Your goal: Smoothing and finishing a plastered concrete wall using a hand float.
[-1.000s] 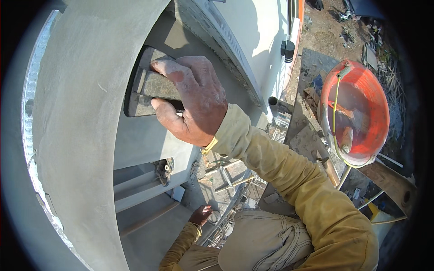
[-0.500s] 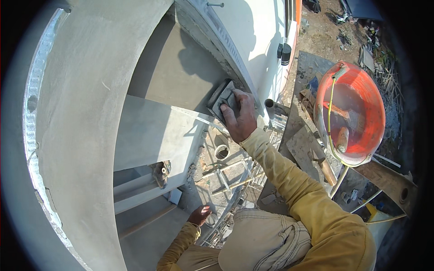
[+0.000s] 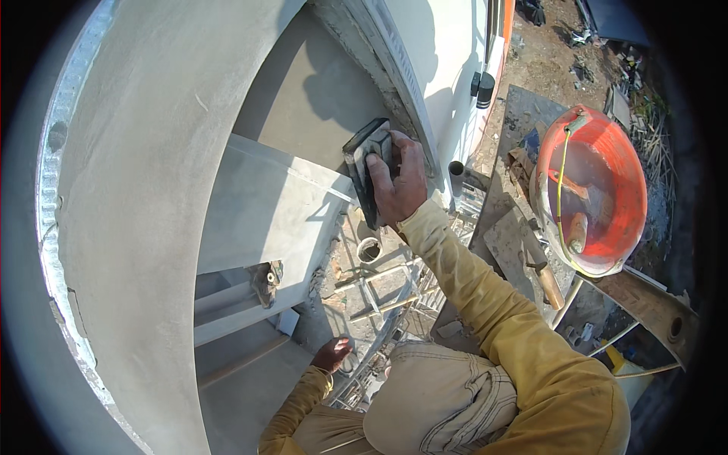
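- The right hand (image 3: 408,182) grips the float (image 3: 364,154) from its back, thumb on one side of the raised handle and fingers wrapped over the other; this likely keeps the flat face free and the skin off the plaster.
- The float is just left of the pale edge strip (image 3: 406,72), near the recess wall (image 3: 334,80), its long side tilted; whether it touches the wall cannot be told.
- The right sleeve (image 3: 447,243) crosses from the lower right, arm well extended, probably because the recess is away from the body.
- The left hand (image 3: 332,354) is low, beside the knee (image 3: 432,398), fingers partly curled; I cannot tell whether it pinches anything or braces the body.
- The orange bucket (image 3: 635,182) stands on the right with cloudy water and tools in it, seemingly kept on that side for the working arm.
- A wooden-handled tool (image 3: 552,287) lies beside the bucket, apart from both hands, handle toward the person, perhaps for easy pick-up.
- The grey board (image 3: 523,106) lies left of the bucket.
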Demonstrator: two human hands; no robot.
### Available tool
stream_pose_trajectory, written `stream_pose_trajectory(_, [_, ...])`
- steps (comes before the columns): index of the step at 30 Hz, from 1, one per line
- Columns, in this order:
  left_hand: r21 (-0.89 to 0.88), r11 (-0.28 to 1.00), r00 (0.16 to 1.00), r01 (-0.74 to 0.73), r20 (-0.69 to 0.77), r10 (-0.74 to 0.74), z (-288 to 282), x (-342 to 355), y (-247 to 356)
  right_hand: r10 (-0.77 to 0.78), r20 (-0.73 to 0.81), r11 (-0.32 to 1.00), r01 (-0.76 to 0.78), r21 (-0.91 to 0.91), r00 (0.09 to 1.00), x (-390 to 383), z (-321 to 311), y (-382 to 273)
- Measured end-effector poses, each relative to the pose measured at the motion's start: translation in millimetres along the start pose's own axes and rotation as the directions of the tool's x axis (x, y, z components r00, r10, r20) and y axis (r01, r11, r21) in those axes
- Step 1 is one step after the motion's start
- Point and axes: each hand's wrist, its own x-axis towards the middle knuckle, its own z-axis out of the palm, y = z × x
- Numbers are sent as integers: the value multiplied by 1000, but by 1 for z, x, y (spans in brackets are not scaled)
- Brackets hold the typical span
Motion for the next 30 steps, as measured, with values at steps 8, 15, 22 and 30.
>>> stream_pose_trajectory(8, [-121,992,998,-42,39,47,8,2,-1,-655,149,747,664,-15,741,-5,7,-30])
stream_pose_trajectory(15, [-78,993,996,-89,-14,89,7,0,-2,-222,49,975,223,-9,974,-10,-7,-15])
stream_pose_trajectory(22, [-105,986,991,-132,-24,130,13,7,-16,-627,147,769,638,-40,765,-9,9,-24])
stream_pose_trajectory(30, [-103,988,994,-112,-1,112,13,8,-15,-152,191,988,149,31,970,-18,-5,-19])
